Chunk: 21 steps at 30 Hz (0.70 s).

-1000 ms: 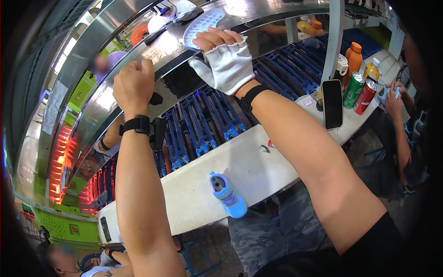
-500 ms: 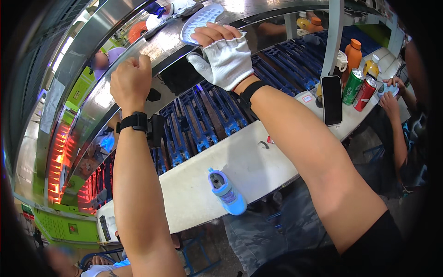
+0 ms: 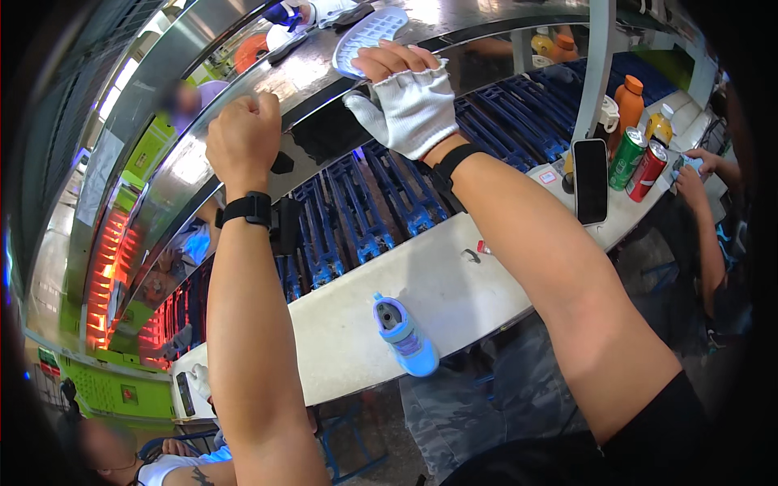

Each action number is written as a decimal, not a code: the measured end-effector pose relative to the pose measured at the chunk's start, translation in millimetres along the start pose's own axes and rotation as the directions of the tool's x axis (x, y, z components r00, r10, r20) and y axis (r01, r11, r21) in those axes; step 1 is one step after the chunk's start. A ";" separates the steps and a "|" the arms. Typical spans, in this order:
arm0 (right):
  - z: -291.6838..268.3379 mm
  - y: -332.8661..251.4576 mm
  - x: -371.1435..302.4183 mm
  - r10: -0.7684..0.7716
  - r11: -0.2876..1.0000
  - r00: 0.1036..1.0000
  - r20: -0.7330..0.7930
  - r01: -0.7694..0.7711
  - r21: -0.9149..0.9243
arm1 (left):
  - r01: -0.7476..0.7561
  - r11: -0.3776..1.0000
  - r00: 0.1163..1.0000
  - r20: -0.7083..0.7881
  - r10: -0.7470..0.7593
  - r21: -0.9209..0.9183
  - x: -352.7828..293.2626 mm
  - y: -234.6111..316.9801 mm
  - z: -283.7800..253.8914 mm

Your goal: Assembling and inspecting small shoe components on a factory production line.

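Note:
My left hand (image 3: 243,142), bare and with a black strap at the wrist, is closed in a fist at the edge of the steel shelf (image 3: 300,77). Its palm side is turned away, so anything inside it is hidden. My right hand (image 3: 405,104) wears a white glove with bare fingertips. Its fingers reach forward over the near edge of a pale blue shoe sole (image 3: 366,36) lying on the shelf; the thumb stands apart. Whether the fingertips touch the sole I cannot tell. Below, a small blue and purple shoe (image 3: 405,334) lies on the white ledge (image 3: 324,328).
Blue slatted racks (image 3: 348,215) run between shelf and ledge. On the right stand a phone (image 3: 590,182), a green can (image 3: 626,158), a red can (image 3: 647,172) and an orange bottle (image 3: 629,101). Co-workers sit at both sides. Red-glowing slots (image 3: 109,279) show at left.
The whole scene has shifted slightly right in the picture. My hands keep nearly the same pose against the shelf and sole. A co-worker at lower left has come further into view.

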State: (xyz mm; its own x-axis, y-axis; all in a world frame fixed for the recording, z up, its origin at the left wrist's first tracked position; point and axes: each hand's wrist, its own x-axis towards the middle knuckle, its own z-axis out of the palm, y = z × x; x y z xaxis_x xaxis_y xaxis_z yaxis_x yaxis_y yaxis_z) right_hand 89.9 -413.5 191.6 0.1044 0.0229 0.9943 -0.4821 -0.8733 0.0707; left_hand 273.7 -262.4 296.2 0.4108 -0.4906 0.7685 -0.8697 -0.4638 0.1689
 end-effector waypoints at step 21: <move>-1.6 0.6 0.8 0.002 0.999 1.000 0.020 -0.003 0.054 | -0.006 1.000 1.000 -0.011 0.006 0.020 -1.2 1.7 -1.2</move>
State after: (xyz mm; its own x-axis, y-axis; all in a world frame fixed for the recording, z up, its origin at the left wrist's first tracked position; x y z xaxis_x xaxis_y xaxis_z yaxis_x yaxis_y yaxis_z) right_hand 88.3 -413.2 192.5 0.1208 0.0111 0.9926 -0.4352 -0.8982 0.0629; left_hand 271.4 -261.7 296.4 0.4026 -0.4855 0.7760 -0.8666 -0.4752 0.1523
